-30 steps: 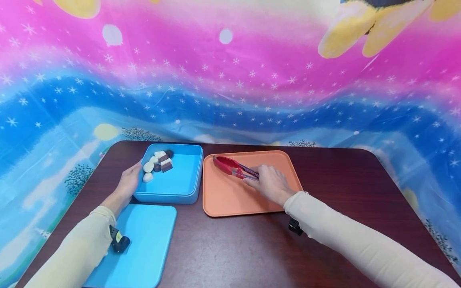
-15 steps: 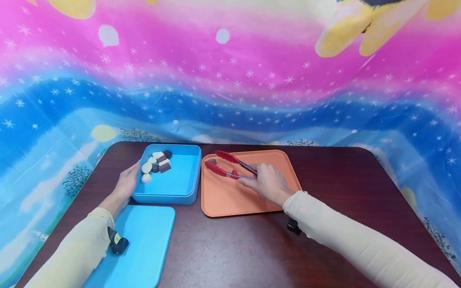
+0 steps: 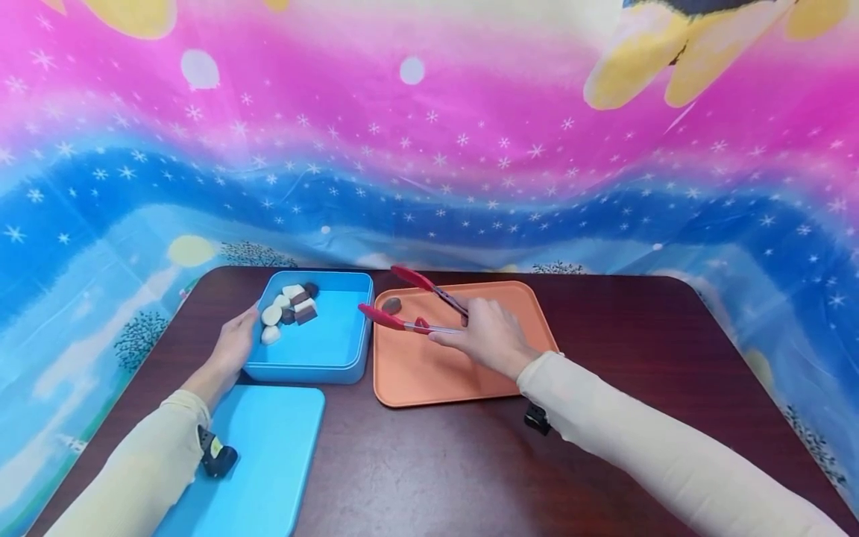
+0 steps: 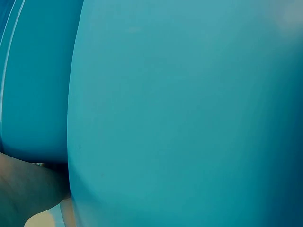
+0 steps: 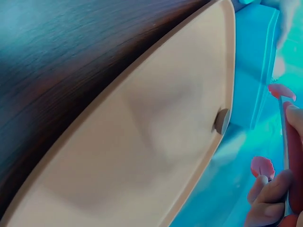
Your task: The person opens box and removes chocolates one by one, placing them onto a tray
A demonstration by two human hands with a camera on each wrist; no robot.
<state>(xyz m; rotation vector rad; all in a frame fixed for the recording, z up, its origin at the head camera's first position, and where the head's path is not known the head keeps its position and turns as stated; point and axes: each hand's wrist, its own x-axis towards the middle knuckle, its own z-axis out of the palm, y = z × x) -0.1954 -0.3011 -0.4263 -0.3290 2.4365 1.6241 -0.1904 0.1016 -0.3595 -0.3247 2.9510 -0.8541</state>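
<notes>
My right hand (image 3: 493,335) grips red-tipped metal tongs (image 3: 435,328) above the orange tray (image 3: 456,373); their arms are spread wide with nothing between the tips. In the head view, a brown oval piece like a chocolate (image 3: 392,305) lies in the tray's back left corner. The right wrist view shows that brown piece (image 5: 221,121) by the tray rim. My left hand (image 3: 231,347) rests against the outer left side of the blue box (image 3: 338,365), fingers along its wall. Several white and brown chocolate-like pieces (image 3: 290,304) lie inside the box's left half.
A flat blue lid (image 3: 275,447) lies in front of the box, partly under my left forearm. Box and tray stand side by side on the dark brown table (image 3: 403,462). A patterned cloth (image 3: 429,186) hangs behind the table.
The tongs have spread apart and lifted from the tray's back left corner, shifting slightly left; the brown piece there is now uncovered. My left hand stays at the box.
</notes>
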